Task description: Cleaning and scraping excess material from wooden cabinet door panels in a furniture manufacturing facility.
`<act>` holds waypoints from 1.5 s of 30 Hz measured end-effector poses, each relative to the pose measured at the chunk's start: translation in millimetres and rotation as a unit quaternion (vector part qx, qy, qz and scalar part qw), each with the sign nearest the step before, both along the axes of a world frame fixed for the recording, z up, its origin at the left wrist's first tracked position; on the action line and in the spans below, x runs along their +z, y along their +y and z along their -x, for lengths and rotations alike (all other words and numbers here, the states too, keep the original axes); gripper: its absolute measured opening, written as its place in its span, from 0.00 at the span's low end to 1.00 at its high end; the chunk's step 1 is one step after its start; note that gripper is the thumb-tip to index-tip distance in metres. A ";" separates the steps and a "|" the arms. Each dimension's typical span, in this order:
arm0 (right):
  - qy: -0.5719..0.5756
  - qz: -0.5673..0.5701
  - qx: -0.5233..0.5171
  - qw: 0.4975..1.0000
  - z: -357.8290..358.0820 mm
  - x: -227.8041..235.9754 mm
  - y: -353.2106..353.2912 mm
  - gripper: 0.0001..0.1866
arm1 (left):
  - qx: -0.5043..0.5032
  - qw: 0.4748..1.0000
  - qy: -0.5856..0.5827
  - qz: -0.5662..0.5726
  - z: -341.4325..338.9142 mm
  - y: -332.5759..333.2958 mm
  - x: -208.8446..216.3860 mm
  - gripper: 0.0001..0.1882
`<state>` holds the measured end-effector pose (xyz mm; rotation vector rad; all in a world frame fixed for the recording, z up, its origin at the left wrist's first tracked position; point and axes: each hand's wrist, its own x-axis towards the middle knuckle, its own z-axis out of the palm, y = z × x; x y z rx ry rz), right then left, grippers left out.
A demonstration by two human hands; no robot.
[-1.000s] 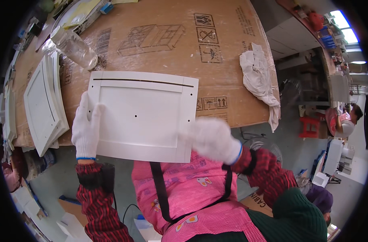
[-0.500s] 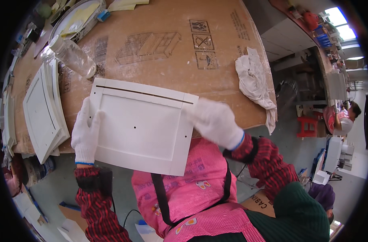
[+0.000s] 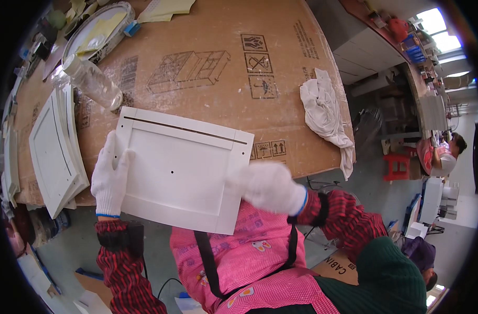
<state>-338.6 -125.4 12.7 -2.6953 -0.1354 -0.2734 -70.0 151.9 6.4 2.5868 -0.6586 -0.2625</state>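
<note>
A white framed panel (image 3: 165,193) with a slot along its far edge and small round holes rests partly on the cardboard-covered table, its near end over my lap. My left hand (image 3: 111,175), in a white glove, grips its left edge, thumb on the face. Over the panel's right border is my right hand (image 3: 267,188), also gloved. Motion smears its fingers, so I cannot tell whether they hold anything or touch the surface.
More white panels (image 3: 53,152) lean in a stack at the left. Behind them lies a capped clear bottle (image 3: 95,83), near a round white lid (image 3: 118,31). A crumpled white cloth (image 3: 325,110) hangs over the table's (image 3: 207,31) right edge. Other people sit at far right.
My right hand has moved down along the panel's right border, from the far corner toward me. My left hand keeps its hold. The whole view has shifted slightly.
</note>
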 end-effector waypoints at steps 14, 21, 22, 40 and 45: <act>-0.006 -0.021 -0.032 0.999 -11.4 0.8 -19.8 0.17 | 0.015 0.999 0.042 -0.021 0.4 -10.6 14.5 0.36; 0.013 -0.041 -0.080 0.996 -23.7 12.6 -23.0 0.16 | 0.010 1.000 0.027 -0.013 -1.1 -5.1 7.5 0.36; 0.031 -0.025 -0.067 0.997 -19.6 10.7 -21.2 0.15 | 0.010 1.000 0.027 -0.012 -0.7 -8.1 9.5 0.36; 0.006 0.004 -0.019 1.000 31.3 -2.0 50.1 0.17 | 0.042 0.996 -0.068 -0.027 8.2 -13.0 -5.2 0.33; -0.094 0.028 -0.087 0.991 7.3 -9.0 21.2 0.15 | 0.052 0.996 -0.062 -0.026 8.4 -13.9 -1.7 0.32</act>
